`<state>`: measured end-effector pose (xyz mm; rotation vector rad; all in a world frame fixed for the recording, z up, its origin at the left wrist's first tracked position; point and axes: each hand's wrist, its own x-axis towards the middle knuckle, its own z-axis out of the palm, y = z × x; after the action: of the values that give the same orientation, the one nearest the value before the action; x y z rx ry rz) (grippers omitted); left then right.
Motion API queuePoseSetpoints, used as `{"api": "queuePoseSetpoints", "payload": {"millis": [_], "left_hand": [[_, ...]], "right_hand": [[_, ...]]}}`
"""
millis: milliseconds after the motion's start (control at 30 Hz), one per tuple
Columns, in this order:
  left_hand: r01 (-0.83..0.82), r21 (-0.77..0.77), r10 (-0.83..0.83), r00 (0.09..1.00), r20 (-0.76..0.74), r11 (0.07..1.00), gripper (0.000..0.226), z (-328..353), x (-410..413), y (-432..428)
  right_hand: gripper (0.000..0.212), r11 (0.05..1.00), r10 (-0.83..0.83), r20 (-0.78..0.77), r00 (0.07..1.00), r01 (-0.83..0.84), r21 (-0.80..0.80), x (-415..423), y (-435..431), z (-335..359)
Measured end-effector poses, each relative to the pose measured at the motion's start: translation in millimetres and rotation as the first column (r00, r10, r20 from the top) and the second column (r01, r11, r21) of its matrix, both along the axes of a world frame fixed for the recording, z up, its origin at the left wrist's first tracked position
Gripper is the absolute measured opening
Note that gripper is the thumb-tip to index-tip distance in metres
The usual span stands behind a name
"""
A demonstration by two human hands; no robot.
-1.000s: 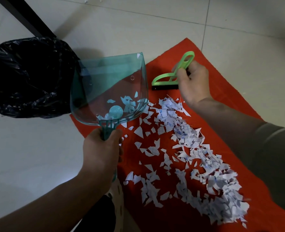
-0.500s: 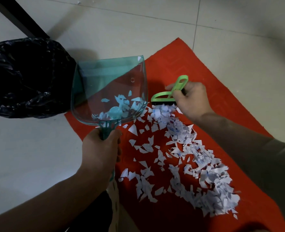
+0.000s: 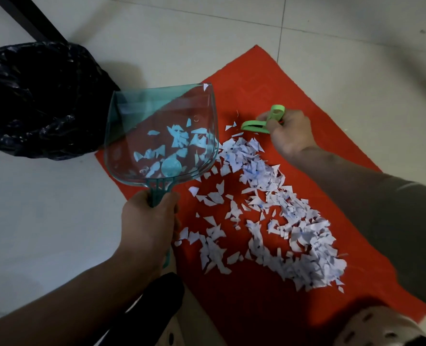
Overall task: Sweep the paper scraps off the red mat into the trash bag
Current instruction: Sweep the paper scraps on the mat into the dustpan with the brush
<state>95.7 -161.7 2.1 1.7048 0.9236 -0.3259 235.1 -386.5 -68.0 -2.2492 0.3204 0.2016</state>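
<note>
A red mat (image 3: 262,78) lies on the tiled floor, strewn with several white paper scraps (image 3: 282,221) in a long pile. My left hand (image 3: 148,226) grips the handle of a clear teal dustpan (image 3: 142,116), tilted over the mat's left edge with several scraps inside. My right hand (image 3: 290,134) holds a small green brush (image 3: 259,126) just above the top end of the pile. The black trash bag (image 3: 39,98) sits open on the floor to the left of the dustpan.
A dark table leg (image 3: 29,18) slants across the top left corner behind the bag. Pale floor tiles (image 3: 344,58) surround the mat. A light slipper with holes (image 3: 376,328) shows at the bottom right, and dark clothing (image 3: 154,310) at the bottom middle.
The brush came down onto the top of the pile half a second ago, pushed scraps toward the dustpan, then lifted back to the right. More scraps lie in the dustpan now.
</note>
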Motion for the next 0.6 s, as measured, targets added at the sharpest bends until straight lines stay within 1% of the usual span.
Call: {"api": "queuePoseSetpoints", "payload": {"millis": [67,167,267,333,467,533,600], "left_hand": [[-0.007,-0.005,0.007,1.000,0.008,1.000,0.017,0,-9,0],[-0.019,-0.010,0.019,1.000,0.004,1.000,0.017,2,-21,-2],[-0.018,-0.010,0.018,1.000,0.018,1.000,0.021,6,-32,-4],[-0.011,-0.013,0.011,0.999,0.031,1.000,0.019,8,-38,-2],[0.016,0.001,-0.016,0.998,0.062,1.000,0.015,9,-46,5],[0.024,0.007,-0.025,0.998,0.061,1.000,0.015,9,-47,8],[0.023,-0.005,-0.022,0.998,0.063,1.000,0.015,8,-47,9]], "right_hand": [[0.028,1.000,-0.014,0.011,1.000,0.014,0.027,-11,-2,4],[0.029,0.995,-0.084,0.052,0.995,0.081,0.067,-26,-9,13],[0.029,0.993,-0.104,0.066,0.992,0.100,0.069,-43,-16,29],[0.028,0.994,-0.087,0.040,0.995,0.084,0.073,-54,-19,42],[0.025,0.998,0.003,0.008,1.000,-0.004,0.059,-77,-20,67],[0.025,0.999,0.040,0.016,0.999,-0.041,0.036,-86,-21,73],[0.026,0.998,0.060,0.062,0.996,-0.060,-0.005,-92,-20,75]]}}
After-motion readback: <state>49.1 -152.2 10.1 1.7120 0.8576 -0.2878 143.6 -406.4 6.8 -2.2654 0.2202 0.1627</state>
